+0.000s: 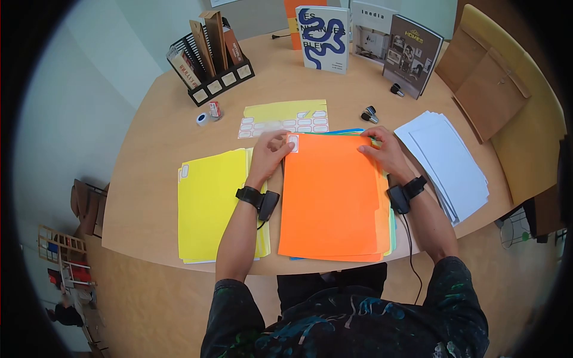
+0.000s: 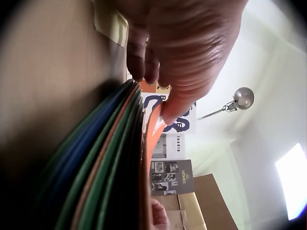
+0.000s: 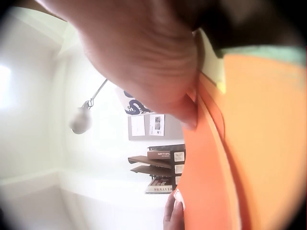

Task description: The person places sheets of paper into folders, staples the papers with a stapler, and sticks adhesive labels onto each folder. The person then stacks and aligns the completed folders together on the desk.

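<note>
An orange folder [image 1: 331,203] tops a stack of coloured folders in front of me, with a red-edged white label [image 1: 293,143] at its upper left corner. My left hand [image 1: 268,155] pinches that corner, its thumb [image 2: 171,109] over the label. Green, blue and orange edges [image 2: 103,158] of the stack show below in the left wrist view. At the upper right corner, my right hand [image 1: 387,154] pinches the orange folder, thumb on its face and fingers behind, partly hidden. Left of the stack lies a pile of yellow folders [image 1: 212,206], its top one labelled. Beyond is a label sheet [image 1: 307,125].
White papers [image 1: 444,161] lie at right, near brown envelopes [image 1: 489,83]. Black clips [image 1: 369,114] sit beyond the stack. Behind stand a black file rack [image 1: 221,80] and several upright books [image 1: 325,39]. A small white roll [image 1: 203,119] and a small red-and-white box [image 1: 215,110] lie at left.
</note>
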`<action>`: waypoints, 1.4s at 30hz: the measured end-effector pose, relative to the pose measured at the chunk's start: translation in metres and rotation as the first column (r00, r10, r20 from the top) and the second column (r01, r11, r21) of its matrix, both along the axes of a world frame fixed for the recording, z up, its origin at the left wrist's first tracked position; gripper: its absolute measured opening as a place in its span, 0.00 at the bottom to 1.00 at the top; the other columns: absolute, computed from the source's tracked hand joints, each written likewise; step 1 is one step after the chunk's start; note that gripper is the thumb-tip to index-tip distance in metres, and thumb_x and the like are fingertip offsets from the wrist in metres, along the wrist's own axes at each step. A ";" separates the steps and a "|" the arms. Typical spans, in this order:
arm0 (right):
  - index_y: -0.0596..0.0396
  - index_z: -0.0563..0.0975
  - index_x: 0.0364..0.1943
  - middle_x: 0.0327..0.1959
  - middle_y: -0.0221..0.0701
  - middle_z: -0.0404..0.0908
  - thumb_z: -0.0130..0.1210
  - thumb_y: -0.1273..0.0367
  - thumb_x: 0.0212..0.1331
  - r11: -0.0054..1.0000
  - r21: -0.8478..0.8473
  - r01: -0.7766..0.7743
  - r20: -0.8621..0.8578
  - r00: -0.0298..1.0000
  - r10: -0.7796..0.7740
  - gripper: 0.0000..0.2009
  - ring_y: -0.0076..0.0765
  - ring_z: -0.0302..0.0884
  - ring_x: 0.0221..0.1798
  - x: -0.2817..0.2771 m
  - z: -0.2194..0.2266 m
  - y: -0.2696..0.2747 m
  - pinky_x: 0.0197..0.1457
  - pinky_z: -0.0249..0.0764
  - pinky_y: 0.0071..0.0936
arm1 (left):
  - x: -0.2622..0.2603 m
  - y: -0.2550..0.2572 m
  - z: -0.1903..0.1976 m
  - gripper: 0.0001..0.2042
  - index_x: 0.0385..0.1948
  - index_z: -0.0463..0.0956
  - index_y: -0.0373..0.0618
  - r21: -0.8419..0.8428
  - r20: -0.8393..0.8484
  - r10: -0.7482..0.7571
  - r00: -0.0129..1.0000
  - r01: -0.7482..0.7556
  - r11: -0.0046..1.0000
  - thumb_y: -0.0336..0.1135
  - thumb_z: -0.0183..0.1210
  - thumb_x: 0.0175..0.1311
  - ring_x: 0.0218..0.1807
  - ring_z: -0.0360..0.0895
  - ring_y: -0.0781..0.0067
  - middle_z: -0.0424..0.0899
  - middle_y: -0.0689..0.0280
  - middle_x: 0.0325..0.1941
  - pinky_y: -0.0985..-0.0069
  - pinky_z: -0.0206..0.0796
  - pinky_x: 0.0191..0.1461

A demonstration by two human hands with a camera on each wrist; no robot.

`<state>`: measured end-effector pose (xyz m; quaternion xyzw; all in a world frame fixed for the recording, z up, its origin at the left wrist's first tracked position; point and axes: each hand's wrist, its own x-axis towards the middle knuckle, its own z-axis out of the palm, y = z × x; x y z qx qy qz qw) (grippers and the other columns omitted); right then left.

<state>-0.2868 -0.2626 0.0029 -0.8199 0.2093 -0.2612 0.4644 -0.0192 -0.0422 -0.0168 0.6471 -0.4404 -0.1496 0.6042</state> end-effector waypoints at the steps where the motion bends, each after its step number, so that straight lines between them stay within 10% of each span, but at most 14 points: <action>1: 0.58 0.79 0.47 0.52 0.32 0.76 0.69 0.68 0.58 0.993 -0.117 0.023 0.016 1.000 -0.021 0.16 0.35 0.72 0.61 0.000 -0.001 0.001 0.60 0.74 0.32 | -0.002 0.001 0.003 0.18 0.52 0.78 0.35 -0.036 0.149 0.065 0.987 -0.060 0.998 0.35 0.68 0.66 0.34 0.72 0.86 0.80 0.70 0.35 0.86 0.66 0.40; 6: 0.58 0.78 0.43 0.40 0.30 0.80 0.66 0.71 0.58 0.871 -0.479 0.109 0.072 0.994 -0.084 0.11 0.29 0.75 0.50 0.006 -0.006 -0.003 0.46 0.76 0.28 | -0.001 -0.002 0.000 0.14 0.47 0.80 0.37 -0.004 -0.080 -0.057 0.995 0.057 0.998 0.35 0.67 0.66 0.37 0.74 0.83 0.81 0.69 0.35 0.81 0.69 0.44; 11: 0.61 0.78 0.43 0.31 0.27 0.83 0.63 0.72 0.63 0.999 -0.004 0.037 0.153 0.987 -0.036 0.09 0.18 0.76 0.31 0.003 0.010 0.009 0.36 0.71 0.18 | -0.011 0.003 0.008 0.13 0.50 0.81 0.38 0.034 -0.211 -0.140 0.967 0.150 0.988 0.34 0.64 0.69 0.43 0.74 0.82 0.81 0.69 0.39 0.79 0.69 0.47; 13: 0.62 0.78 0.44 0.34 0.28 0.83 0.63 0.71 0.65 0.997 0.068 0.028 0.191 0.981 -0.040 0.09 0.15 0.77 0.34 0.004 0.015 0.015 0.36 0.72 0.17 | -0.013 0.002 0.011 0.13 0.51 0.82 0.40 0.056 0.031 -0.155 0.987 0.153 0.987 0.35 0.64 0.69 0.47 0.74 0.80 0.81 0.68 0.43 0.77 0.69 0.51; 20: 0.60 0.80 0.46 0.38 0.28 0.84 0.60 0.65 0.70 0.884 0.465 -0.048 0.309 0.945 -0.111 0.11 0.19 0.81 0.38 0.008 0.013 0.020 0.43 0.77 0.20 | -0.007 0.002 0.002 0.11 0.46 0.82 0.38 0.081 0.105 -0.244 0.964 0.237 0.968 0.35 0.63 0.69 0.48 0.75 0.81 0.83 0.68 0.45 0.78 0.69 0.53; 25: 0.60 0.81 0.45 0.37 0.29 0.85 0.56 0.61 0.73 0.836 0.545 -0.066 0.289 0.951 -0.114 0.14 0.20 0.81 0.38 -0.003 0.022 0.003 0.43 0.77 0.20 | -0.008 0.000 0.001 0.10 0.47 0.80 0.38 -0.038 -0.290 -0.296 0.910 0.298 0.954 0.35 0.59 0.74 0.49 0.77 0.80 0.84 0.70 0.46 0.78 0.68 0.56; 29: 0.60 0.82 0.45 0.37 0.34 0.86 0.56 0.59 0.71 0.963 0.076 0.260 0.201 0.942 -0.270 0.16 0.29 0.84 0.38 -0.015 0.024 -0.010 0.43 0.79 0.28 | -0.014 0.000 0.007 0.10 0.48 0.78 0.38 -0.025 -0.208 -0.249 0.946 0.250 0.968 0.35 0.55 0.77 0.48 0.76 0.83 0.83 0.70 0.46 0.79 0.69 0.56; 32: 0.59 0.79 0.51 0.43 0.48 0.83 0.59 0.65 0.63 0.554 -0.673 0.489 0.124 0.814 -0.567 0.16 0.54 0.81 0.47 -0.039 0.021 -0.030 0.48 0.78 0.48 | -0.005 -0.001 0.001 0.13 0.51 0.79 0.39 -0.028 -0.209 -0.285 0.936 0.285 0.958 0.37 0.52 0.78 0.51 0.78 0.78 0.84 0.68 0.47 0.78 0.68 0.58; 40: 0.62 0.78 0.53 0.44 0.47 0.84 0.60 0.52 0.63 0.329 -0.887 0.325 -0.232 0.301 -0.925 0.27 0.54 0.82 0.49 -0.066 0.012 -0.058 0.52 0.77 0.50 | -0.002 0.005 0.001 0.11 0.43 0.76 0.43 -0.407 -0.614 -0.402 0.679 0.163 0.899 0.41 0.53 0.77 0.47 0.76 0.74 0.79 0.68 0.43 0.75 0.68 0.59; 42: 0.61 0.82 0.47 0.45 0.48 0.85 0.57 0.47 0.64 0.739 -0.570 0.359 -0.612 0.414 -0.674 0.27 0.54 0.84 0.50 -0.067 0.029 -0.056 0.54 0.77 0.50 | -0.009 -0.003 -0.018 0.11 0.44 0.75 0.45 -0.769 -0.513 -0.691 0.510 0.086 0.634 0.42 0.58 0.71 0.54 0.73 0.68 0.78 0.64 0.46 0.69 0.66 0.65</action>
